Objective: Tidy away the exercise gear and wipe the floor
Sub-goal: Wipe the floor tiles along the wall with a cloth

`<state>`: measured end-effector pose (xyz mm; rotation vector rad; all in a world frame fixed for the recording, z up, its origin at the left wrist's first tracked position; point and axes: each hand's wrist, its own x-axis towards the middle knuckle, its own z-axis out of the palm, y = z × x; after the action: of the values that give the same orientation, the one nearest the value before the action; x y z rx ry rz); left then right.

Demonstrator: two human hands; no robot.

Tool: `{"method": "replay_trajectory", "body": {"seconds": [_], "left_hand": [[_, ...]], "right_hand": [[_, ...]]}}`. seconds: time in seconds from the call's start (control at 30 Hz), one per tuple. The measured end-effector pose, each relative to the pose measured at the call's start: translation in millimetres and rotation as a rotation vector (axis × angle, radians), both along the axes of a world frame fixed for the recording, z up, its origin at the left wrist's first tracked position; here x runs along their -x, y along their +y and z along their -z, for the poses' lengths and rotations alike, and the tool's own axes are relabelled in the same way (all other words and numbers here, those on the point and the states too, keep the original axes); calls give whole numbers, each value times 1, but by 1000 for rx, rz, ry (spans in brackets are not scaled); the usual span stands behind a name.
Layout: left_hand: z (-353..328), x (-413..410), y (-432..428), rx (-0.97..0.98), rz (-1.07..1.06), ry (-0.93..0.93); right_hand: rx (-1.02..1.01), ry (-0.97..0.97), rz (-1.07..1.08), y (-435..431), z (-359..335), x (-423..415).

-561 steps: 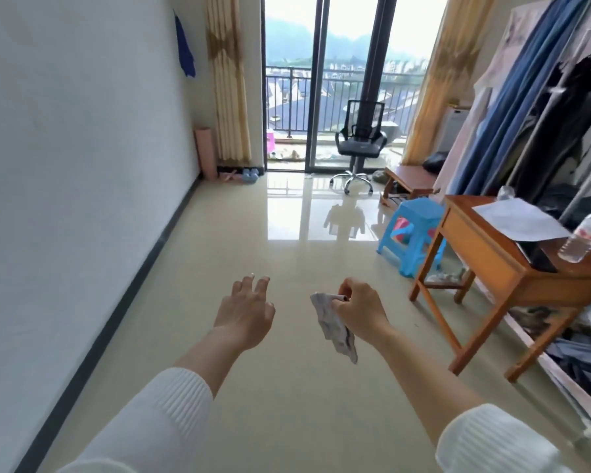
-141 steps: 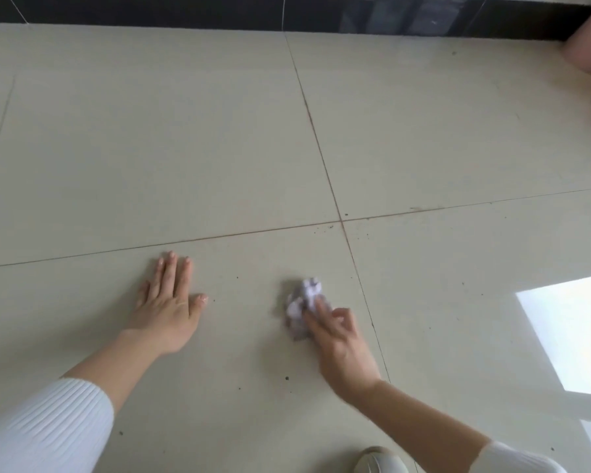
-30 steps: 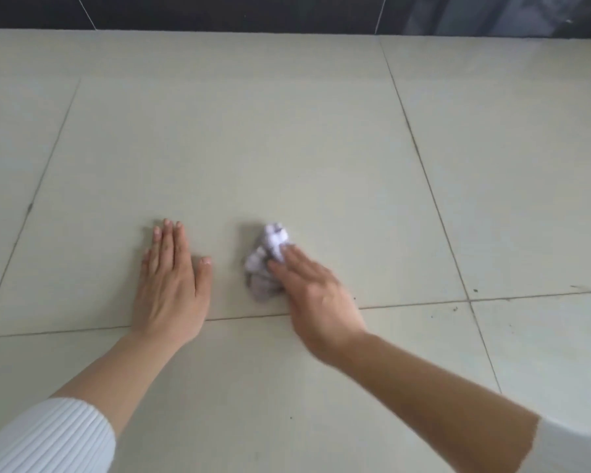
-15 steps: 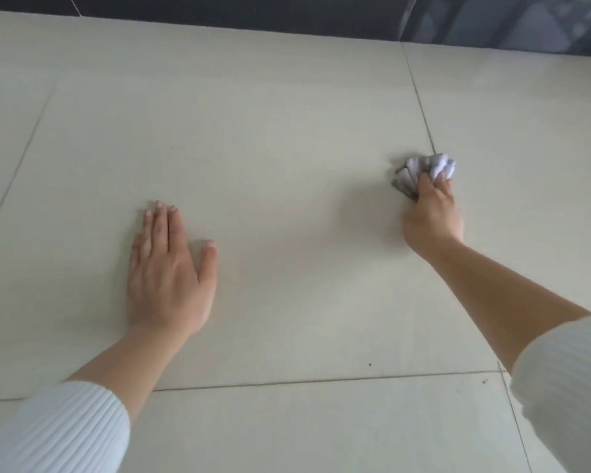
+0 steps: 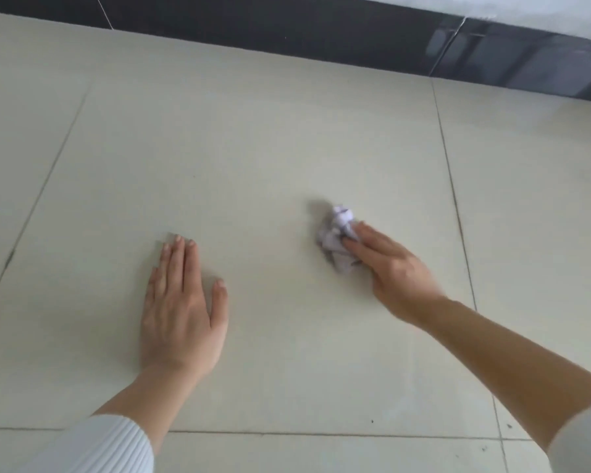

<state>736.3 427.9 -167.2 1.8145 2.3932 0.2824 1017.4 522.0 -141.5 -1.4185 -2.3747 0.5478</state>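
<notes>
- Head view: wiping step; cloth (image 5: 336,238) is pressed by the straight-fingered right hand (image 5: 389,271), 2 o'clock of the flat left hand (image 5: 181,302).
- Next, firm strokes are needed.

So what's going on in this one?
A person is down at the tiled floor, wiping it. The right hand presses a crumpled pale cloth against a tile with mostly straight fingers, while the left hand lies flat on the same tile. A dark baseboard runs along the top. No exercise gear is in view.
</notes>
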Motion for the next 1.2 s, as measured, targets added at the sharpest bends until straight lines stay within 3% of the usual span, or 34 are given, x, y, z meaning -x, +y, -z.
{"method": "replay_trajectory", "body": {"seconds": [0.13, 0.23, 0.33, 0.47, 0.57, 0.63, 0.7, 0.77, 0.83, 0.9, 0.97, 1.07, 1.2], "left_hand": [[0, -1, 0, 22, -16, 4], [-1, -1, 0, 24, -21, 14], [-1, -1, 1, 36, -19, 16], [-1, -1, 1, 44, -23, 14], [0, -1, 1, 50, -24, 6], [-1, -1, 1, 52, -23, 8], [-1, 0, 1, 60, -23, 8], [-2, 0, 1, 65, -24, 8], [-1, -1, 1, 65, -25, 14], [-2, -1, 1, 57, -25, 18], [-2, -2, 1, 52, -21, 24], [-2, -2, 1, 54, -18, 28], [-3, -2, 1, 59, -28, 22]], "right_hand": [[82, -155, 674, 85, 8, -43], [107, -102, 784, 125, 12, -9], [73, -44, 581, 129, 13, 61], [2, 35, 48, 75, 16, 131], [-54, -27, -389, 42, 18, 116], [-114, -142, -484, 55, 15, 86], [-122, -174, -226, 78, 8, 52], [-76, -107, 286, 106, 4, 24], [81, -113, 647, 133, 5, 21], [108, -88, 748, 151, 8, 50], [83, -10, 599, 151, 10, 101], [19, 79, 208, 125, 18, 158], [39, 83, -284, 70, 17, 154]]}}
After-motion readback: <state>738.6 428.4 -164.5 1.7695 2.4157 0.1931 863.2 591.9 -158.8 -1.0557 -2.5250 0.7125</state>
